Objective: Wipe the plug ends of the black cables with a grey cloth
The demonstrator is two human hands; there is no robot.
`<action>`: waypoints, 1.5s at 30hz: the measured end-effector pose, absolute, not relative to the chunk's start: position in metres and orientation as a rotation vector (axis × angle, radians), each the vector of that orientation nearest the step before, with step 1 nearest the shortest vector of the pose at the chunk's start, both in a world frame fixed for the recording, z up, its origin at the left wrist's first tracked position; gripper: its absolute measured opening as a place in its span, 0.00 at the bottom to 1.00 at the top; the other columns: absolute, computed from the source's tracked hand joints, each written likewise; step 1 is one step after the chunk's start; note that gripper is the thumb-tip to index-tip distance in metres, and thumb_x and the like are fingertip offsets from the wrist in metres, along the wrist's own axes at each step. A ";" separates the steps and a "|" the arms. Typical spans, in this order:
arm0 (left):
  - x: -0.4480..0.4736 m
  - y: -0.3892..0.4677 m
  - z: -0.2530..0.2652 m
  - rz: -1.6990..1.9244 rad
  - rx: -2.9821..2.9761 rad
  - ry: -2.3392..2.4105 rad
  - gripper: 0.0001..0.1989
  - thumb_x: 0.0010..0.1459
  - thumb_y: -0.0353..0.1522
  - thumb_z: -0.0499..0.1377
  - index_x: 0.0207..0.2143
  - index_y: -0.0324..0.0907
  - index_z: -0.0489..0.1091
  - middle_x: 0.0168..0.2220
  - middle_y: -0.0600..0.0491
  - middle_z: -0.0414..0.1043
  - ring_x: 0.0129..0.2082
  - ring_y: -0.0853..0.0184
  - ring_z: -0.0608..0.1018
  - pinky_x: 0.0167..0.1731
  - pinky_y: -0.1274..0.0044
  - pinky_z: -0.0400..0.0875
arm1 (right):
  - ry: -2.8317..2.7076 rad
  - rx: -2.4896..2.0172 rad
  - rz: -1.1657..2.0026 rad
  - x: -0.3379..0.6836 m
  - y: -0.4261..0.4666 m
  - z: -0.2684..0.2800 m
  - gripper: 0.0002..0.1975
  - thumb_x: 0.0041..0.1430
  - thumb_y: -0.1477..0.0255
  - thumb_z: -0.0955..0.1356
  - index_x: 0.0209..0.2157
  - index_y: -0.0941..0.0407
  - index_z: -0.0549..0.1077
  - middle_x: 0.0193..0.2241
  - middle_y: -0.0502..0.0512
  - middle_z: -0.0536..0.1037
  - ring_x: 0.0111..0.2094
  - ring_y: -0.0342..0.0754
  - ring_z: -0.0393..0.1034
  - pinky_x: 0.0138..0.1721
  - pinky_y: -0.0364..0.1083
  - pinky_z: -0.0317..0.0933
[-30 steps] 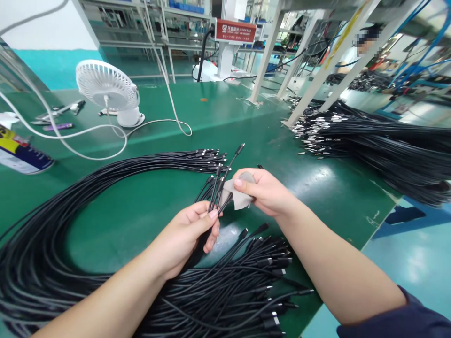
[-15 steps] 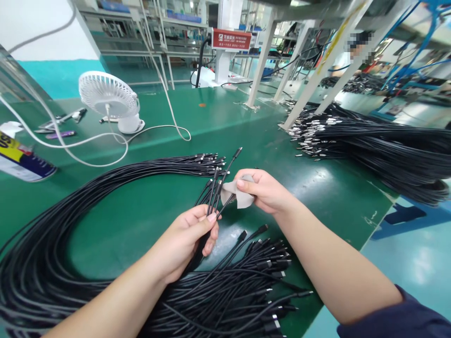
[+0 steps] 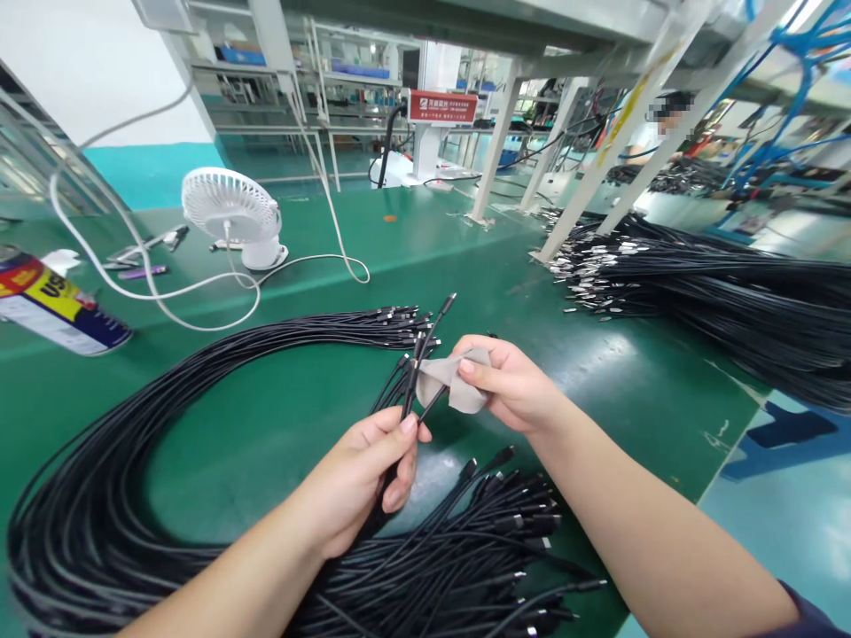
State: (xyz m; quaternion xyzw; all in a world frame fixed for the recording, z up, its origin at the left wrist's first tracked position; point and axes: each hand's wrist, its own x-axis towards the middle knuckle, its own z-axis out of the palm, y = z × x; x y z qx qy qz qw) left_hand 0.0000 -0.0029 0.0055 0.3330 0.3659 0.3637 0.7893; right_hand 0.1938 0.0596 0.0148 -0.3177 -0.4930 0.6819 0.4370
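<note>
In the middle of the head view my left hand [image 3: 376,474] is closed round several black cables [image 3: 410,387], their plug ends pointing up past the thumb. My right hand [image 3: 509,381] pinches a light grey cloth [image 3: 469,397] between thumb and fingers. The cloth is folded over the end of one cable from the left hand's bunch, so that plug is hidden. Below and behind my left hand lies a long curved bundle of black cables [image 3: 86,496], with one set of ends [image 3: 399,326] beyond the hands and another [image 3: 525,523] nearer me.
On the green table [image 3: 299,416] stand a white fan [image 3: 232,208] with a looping white cord and a tilted spray can [image 3: 63,306]. A large black cable pile [image 3: 718,292] lies at right by slanted white legs [image 3: 578,195]. A person [image 3: 655,133] is in the background.
The whole view has shifted slightly, so things sit lower and further right. My left hand still holds the cables, and the cloth stays at the cable end in my right hand.
</note>
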 end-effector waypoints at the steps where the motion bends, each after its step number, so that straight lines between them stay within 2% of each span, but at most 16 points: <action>1: 0.000 -0.003 0.005 0.785 0.722 0.798 0.18 0.53 0.44 0.66 0.31 0.38 0.69 0.15 0.61 0.61 0.12 0.79 0.57 0.14 0.84 0.50 | -1.234 -0.797 1.674 0.193 0.059 0.015 0.17 0.46 0.62 0.77 0.26 0.58 0.72 0.18 0.46 0.70 0.19 0.38 0.58 0.20 0.39 0.49; 9: 0.001 -0.001 0.005 0.786 0.718 0.821 0.18 0.50 0.42 0.68 0.29 0.38 0.69 0.18 0.59 0.64 0.15 0.77 0.63 0.16 0.83 0.56 | -1.262 -0.798 1.586 0.188 0.055 0.013 0.19 0.48 0.60 0.76 0.23 0.57 0.66 0.16 0.44 0.66 0.17 0.38 0.55 0.20 0.40 0.47; 19: -0.001 0.001 0.004 0.789 0.632 0.794 0.18 0.50 0.41 0.69 0.30 0.37 0.67 0.18 0.62 0.59 0.15 0.81 0.54 0.16 0.84 0.43 | -1.201 -0.905 1.577 0.186 0.061 0.011 0.21 0.45 0.57 0.77 0.23 0.58 0.69 0.18 0.46 0.70 0.19 0.39 0.59 0.21 0.40 0.54; 24: 0.000 0.000 0.002 0.759 0.657 0.789 0.20 0.50 0.43 0.69 0.30 0.38 0.66 0.17 0.64 0.56 0.15 0.81 0.50 0.16 0.84 0.41 | -1.249 -0.908 1.517 0.191 0.061 0.013 0.21 0.46 0.59 0.76 0.23 0.57 0.65 0.18 0.47 0.71 0.19 0.39 0.61 0.22 0.40 0.54; 28: 0.000 0.000 0.002 0.748 0.674 0.784 0.20 0.51 0.43 0.68 0.30 0.38 0.66 0.17 0.64 0.56 0.15 0.81 0.50 0.16 0.84 0.41 | -1.319 -0.916 1.432 0.194 0.062 0.012 0.20 0.50 0.56 0.74 0.24 0.57 0.67 0.17 0.46 0.68 0.19 0.39 0.58 0.21 0.41 0.53; 31: 0.000 0.000 0.002 0.737 0.680 0.780 0.20 0.51 0.43 0.68 0.30 0.38 0.66 0.17 0.64 0.56 0.15 0.81 0.50 0.16 0.84 0.41 | -1.451 -0.964 1.276 0.194 0.062 0.011 0.18 0.56 0.56 0.70 0.26 0.56 0.68 0.17 0.45 0.66 0.19 0.40 0.58 0.22 0.41 0.54; 35: 0.001 0.000 0.002 0.739 0.675 0.795 0.20 0.51 0.43 0.68 0.30 0.38 0.65 0.17 0.64 0.56 0.15 0.81 0.50 0.16 0.84 0.41 | -1.736 -1.108 0.813 0.193 0.060 0.010 0.13 0.64 0.64 0.64 0.27 0.56 0.68 0.20 0.47 0.68 0.22 0.42 0.62 0.25 0.42 0.57; 39: 0.002 -0.001 0.002 0.747 0.704 0.817 0.21 0.50 0.44 0.69 0.30 0.38 0.65 0.16 0.64 0.57 0.15 0.81 0.50 0.16 0.84 0.42 | -1.888 -1.103 0.349 0.194 0.059 0.007 0.10 0.65 0.70 0.61 0.29 0.55 0.68 0.22 0.50 0.72 0.25 0.43 0.66 0.29 0.42 0.59; 45: 0.006 -0.001 0.002 0.778 0.741 0.874 0.22 0.49 0.46 0.69 0.29 0.39 0.64 0.16 0.64 0.58 0.15 0.81 0.52 0.16 0.85 0.44 | -1.982 -1.074 0.007 0.193 0.061 0.000 0.10 0.65 0.73 0.59 0.30 0.55 0.67 0.23 0.52 0.74 0.24 0.45 0.66 0.29 0.43 0.59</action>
